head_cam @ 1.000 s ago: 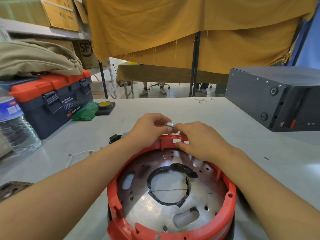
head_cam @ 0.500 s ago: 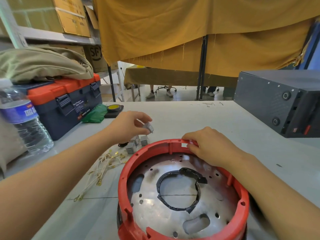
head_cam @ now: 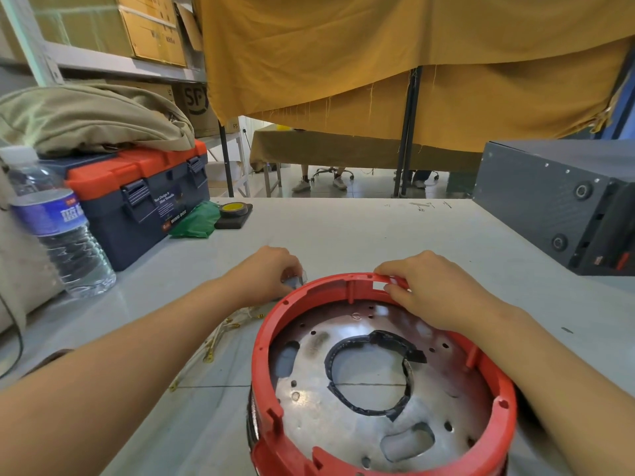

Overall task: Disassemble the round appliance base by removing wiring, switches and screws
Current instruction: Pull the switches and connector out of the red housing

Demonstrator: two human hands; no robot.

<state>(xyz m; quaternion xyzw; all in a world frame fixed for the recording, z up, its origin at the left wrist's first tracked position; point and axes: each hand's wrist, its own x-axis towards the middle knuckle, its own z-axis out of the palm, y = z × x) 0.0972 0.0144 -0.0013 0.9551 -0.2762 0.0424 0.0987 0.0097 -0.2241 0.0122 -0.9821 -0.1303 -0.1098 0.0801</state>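
Observation:
The round appliance base (head_cam: pixel 498 407) stands at the near edge of the table: a red plastic ring around a shiny metal plate with a torn black gasket round its centre hole. My right hand (head_cam: pixel 426 290) grips the far rim beside a small rectangular slot. My left hand (head_cam: pixel 268 278) is low over the table just left of the rim and pinches a small grey switch (head_cam: pixel 293 281). Loose white wires with brass terminals (head_cam: pixel 220 334) lie on the table under my left forearm.
A blue and orange toolbox (head_cam: pixel 144 197) with a beige cloth on it stands at the back left, a water bottle (head_cam: pixel 58 228) in front of it. A green bag (head_cam: pixel 196 219) and a tape roll (head_cam: pixel 233 209) lie beside it. A dark grey metal box (head_cam: pixel 549 201) fills the right.
My left hand pulled the grey switch off the far rim, carried it left and lowered it toward the table. My right hand stayed on the rim. The camera moved closer.

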